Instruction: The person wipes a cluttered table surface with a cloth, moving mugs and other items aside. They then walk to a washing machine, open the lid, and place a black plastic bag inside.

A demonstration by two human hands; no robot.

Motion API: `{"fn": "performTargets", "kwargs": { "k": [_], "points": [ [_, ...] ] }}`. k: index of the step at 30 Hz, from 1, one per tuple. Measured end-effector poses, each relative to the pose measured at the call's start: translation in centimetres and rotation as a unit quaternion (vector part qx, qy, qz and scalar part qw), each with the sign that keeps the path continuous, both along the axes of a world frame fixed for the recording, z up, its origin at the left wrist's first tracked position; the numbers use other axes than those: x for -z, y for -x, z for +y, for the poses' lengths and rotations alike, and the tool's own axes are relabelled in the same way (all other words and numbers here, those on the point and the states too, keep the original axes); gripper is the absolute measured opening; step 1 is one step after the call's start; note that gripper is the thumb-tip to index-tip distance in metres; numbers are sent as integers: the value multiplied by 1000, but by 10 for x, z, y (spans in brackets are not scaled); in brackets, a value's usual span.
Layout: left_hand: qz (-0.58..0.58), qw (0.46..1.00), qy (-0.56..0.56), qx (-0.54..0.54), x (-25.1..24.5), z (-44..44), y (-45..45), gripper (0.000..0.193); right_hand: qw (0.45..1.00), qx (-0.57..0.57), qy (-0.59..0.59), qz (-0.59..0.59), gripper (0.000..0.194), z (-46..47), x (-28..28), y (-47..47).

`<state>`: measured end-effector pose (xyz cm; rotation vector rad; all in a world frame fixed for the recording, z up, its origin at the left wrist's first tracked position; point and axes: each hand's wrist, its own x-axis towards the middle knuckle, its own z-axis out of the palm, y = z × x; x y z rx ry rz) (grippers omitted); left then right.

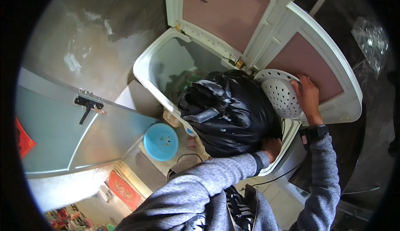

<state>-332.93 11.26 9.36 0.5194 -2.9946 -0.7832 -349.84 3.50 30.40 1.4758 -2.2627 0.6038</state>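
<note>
A white twin-tub washing machine (142,60) stands before me with both lids (226,15) raised. A bulky black plastic bag or shiny dark garment (234,115) is bunched over the middle and right of the machine. My left hand (272,148) is at its lower right side, the fingers partly hidden. In my right hand (307,98) is the rim of a white perforated plastic disc (281,98), tilted against the right lid. The wash tub (172,59) at left is partly covered; something greenish shows dimly inside it.
A light-blue basin (161,142) sits on the floor left of the machine, near a glazed door (118,131) with a black handle. A dark cable (272,181) runs by the machine's lower right. Clear plastic wrapping (370,45) lies at far right.
</note>
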Motion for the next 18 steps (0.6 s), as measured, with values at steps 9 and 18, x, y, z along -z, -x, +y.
{"fn": "performTargets", "kwargs": {
  "k": [9,18],
  "points": [
    [84,986,66,132,128,85,80,18,998,34,-48,-10,26,-3,-2,-6],
    [85,961,-64,256,74,57,64,11,993,70,-95,-14,30,-3,-1,-4]
  ]
}}
